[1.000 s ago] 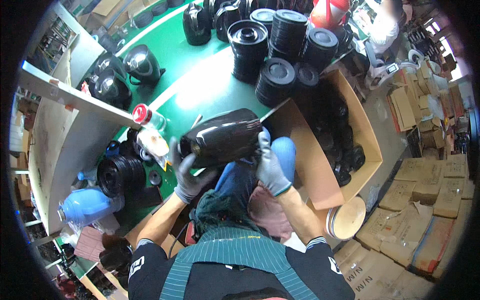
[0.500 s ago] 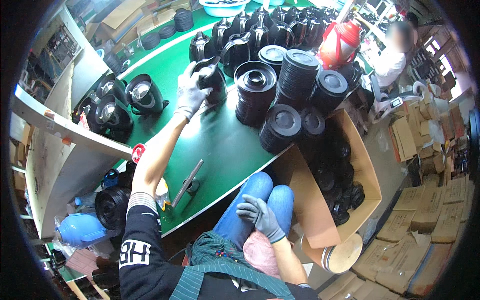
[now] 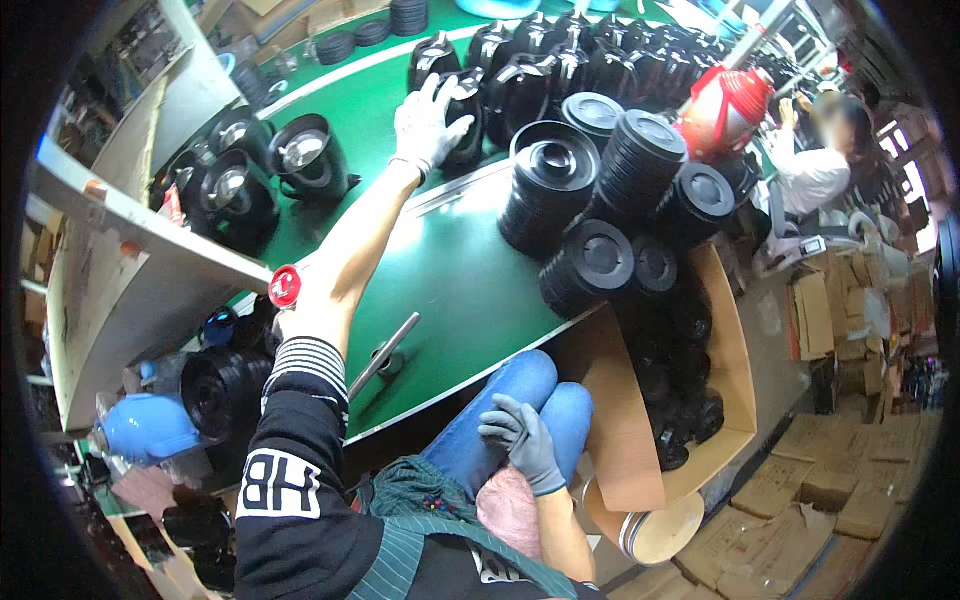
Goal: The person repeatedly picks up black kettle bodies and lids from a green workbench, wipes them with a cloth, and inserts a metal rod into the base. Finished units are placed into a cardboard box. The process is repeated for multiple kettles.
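My left hand (image 3: 430, 128), in a pale grey glove, reaches far across the green table and is wrapped round the near side of a glossy black kettle (image 3: 468, 148). Its thumb lies across the front and its fingers point upward; the glove hides part of the kettle. The kettle stands upright at the near left end of a crowd of similar black kettles (image 3: 520, 95). My right hand (image 3: 530, 442), gloved in grey, rests over my lap with loosely bent fingers apart and nothing in them.
Stacked black round lids (image 3: 555, 170) stand right of the kettles, near a red kettle-shaped item (image 3: 725, 112). Several black vessels (image 3: 308, 155) sit at left behind a white rail (image 3: 150, 225). A metal bar (image 3: 385, 355) rises by the near edge. An open carton (image 3: 735, 380) holds black parts.
My left hand has moved slightly farther across the table, and the kettle has shifted a little closer to the others. My right hand stays on my lap. The view has shifted somewhat.
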Motion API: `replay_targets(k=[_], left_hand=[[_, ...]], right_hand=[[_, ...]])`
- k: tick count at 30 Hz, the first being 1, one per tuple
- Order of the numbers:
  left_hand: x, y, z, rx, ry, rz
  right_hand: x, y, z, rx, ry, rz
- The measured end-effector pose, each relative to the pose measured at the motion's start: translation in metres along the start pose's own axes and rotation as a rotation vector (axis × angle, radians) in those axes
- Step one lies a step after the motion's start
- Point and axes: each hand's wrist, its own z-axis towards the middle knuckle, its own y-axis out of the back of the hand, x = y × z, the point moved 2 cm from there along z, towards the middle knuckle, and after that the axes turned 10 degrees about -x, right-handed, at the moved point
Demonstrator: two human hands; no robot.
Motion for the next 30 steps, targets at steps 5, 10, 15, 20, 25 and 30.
replay_targets(k=[5, 10, 15, 20, 25, 30], left_hand=[[0.063, 0.075, -0.036, -0.204, 0.114, 0.385], [0.139, 0.098, -0.085, 0.021, 0.218, 0.601], [0.102, 0.142, -0.087, 0.068, 0.075, 0.269], [0.014, 0.248, -0.098, 0.157, -0.210, -0.088], [-0.062, 0.354, -0.115, 0.335, -0.416, -0.433], [-0.096, 0.395, -0.143, 0.629, -0.554, -0.658]], right_hand=[[-0.006, 0.004, -0.002, 0.005, 0.024, 0.021], [-0.011, 0.003, 0.003, 0.061, 0.006, 0.037], [-0.002, -0.009, -0.009, 0.051, 0.102, -0.020], [0.024, -0.036, -0.029, 0.014, 0.719, -0.653], [0.122, -0.120, -0.099, -0.130, 1.680, -1.098], [0.138, -0.119, -0.132, 0.196, 1.599, -1.329]])
